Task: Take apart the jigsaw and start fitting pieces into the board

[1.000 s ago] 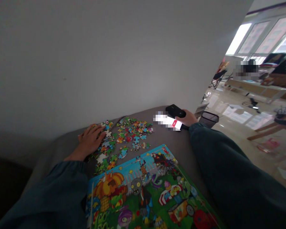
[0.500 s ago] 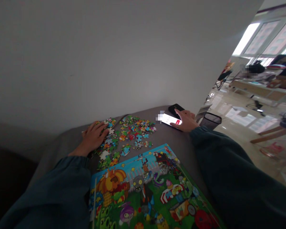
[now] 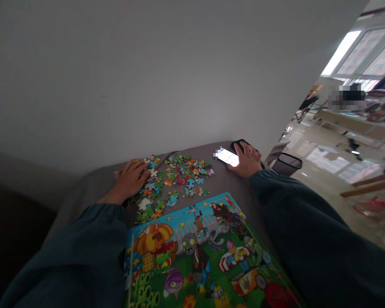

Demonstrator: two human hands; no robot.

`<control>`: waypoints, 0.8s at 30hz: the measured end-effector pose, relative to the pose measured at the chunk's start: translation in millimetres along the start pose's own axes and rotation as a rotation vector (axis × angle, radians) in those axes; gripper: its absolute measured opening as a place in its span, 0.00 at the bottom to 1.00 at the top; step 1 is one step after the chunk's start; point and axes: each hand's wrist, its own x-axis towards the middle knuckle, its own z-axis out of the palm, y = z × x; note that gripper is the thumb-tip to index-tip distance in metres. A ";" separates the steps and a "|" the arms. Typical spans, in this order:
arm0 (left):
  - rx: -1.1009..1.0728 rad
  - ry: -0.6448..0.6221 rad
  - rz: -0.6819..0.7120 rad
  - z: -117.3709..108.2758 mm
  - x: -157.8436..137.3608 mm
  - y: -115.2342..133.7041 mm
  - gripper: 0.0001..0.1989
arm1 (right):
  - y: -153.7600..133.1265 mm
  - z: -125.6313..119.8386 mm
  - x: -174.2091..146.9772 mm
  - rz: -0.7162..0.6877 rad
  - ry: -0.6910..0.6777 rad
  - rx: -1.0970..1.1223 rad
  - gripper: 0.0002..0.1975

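Note:
My left hand (image 3: pixel 130 179) lies with its fingers stretched out over the left part of a spread of jigsaw puzzle pieces (image 3: pixel 191 169). It covers some of the pieces. My right hand (image 3: pixel 246 161) rests over the right end of a phone (image 3: pixel 228 157) with a lit screen, its thumb and fingers apart. Its fingertips reach toward a black, flat object (image 3: pixel 239 143) just behind the phone, partly hidden by the hand. Nearest to me lies a colourful puzzle board (image 3: pixel 192 256) with a printed cartoon picture, between my two forearms.
The pieces and board lie on a grey cloth-covered surface (image 3: pixel 216 184) against a pale wall (image 3: pixel 179 77). Beyond its right edge are a dark mesh bin (image 3: pixel 287 164), a wooden-legged stool (image 3: pixel 362 187) and a shiny floor. A cluttered long table stands farther off by the windows.
My right hand has drawn back slightly over the phone's near end, and the red button on the screen no longer shows. The left hand stays on the pieces. The view has shifted slightly.

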 end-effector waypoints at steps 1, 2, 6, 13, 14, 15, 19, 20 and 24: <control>-0.001 0.000 -0.003 -0.2 -0.1 0.3 0.29 | -2.3 0.0 1.3 0.033 -0.019 0.009 0.48; -0.003 0.000 -0.005 -0.5 -0.2 0.6 0.29 | -4.3 -0.2 2.8 0.064 -0.041 0.019 0.49; 0.002 -0.005 -0.008 -1.2 -0.6 1.3 0.28 | -8.6 -0.6 8.8 0.153 -0.102 0.048 0.49; 0.011 0.004 0.007 -1.7 -1.4 1.4 0.27 | -9.3 2.6 10.3 0.132 -0.111 0.008 0.41; 0.012 0.005 0.009 -2.0 -1.9 1.8 0.27 | -9.2 1.9 9.1 0.127 -0.109 0.007 0.41; 0.012 0.005 0.009 -2.2 -2.5 2.2 0.27 | -8.9 1.0 7.8 0.118 -0.106 0.007 0.41; -0.001 0.005 0.008 -2.1 -4.4 3.3 0.27 | -7.5 -3.4 6.4 0.003 -0.087 0.034 0.40; -0.006 0.010 0.010 -1.7 -4.6 3.1 0.26 | -7.3 -3.9 7.9 -0.027 -0.093 0.040 0.39; -0.021 0.023 0.008 0.5 -4.4 1.4 0.26 | -7.8 -3.1 20.1 -0.034 -0.150 0.014 0.41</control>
